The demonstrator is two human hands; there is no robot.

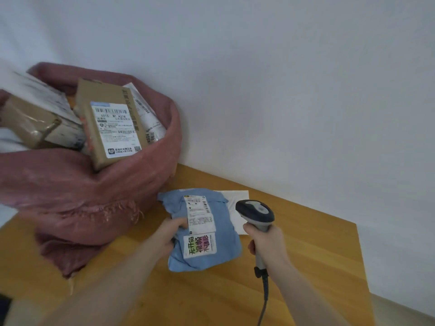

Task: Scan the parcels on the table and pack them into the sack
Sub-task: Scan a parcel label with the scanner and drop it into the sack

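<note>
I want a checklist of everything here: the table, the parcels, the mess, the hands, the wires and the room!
Surface: wooden table.
Job's things: blue parcel on the table; white parcel under it; pink sack holding a brown box and other parcels; scanner.
Clutter: nothing seen.
Hands: left hand grips the blue parcel; right hand grips the scanner.
Cables: scanner cable hangs toward the camera.
Surroundings: plain white wall.

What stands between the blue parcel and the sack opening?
On the table nothing lies between the blue parcel, held by the left hand, and the pink sack. The opening itself is crowded: a brown labelled box leans against its near rim among other parcels.
</note>
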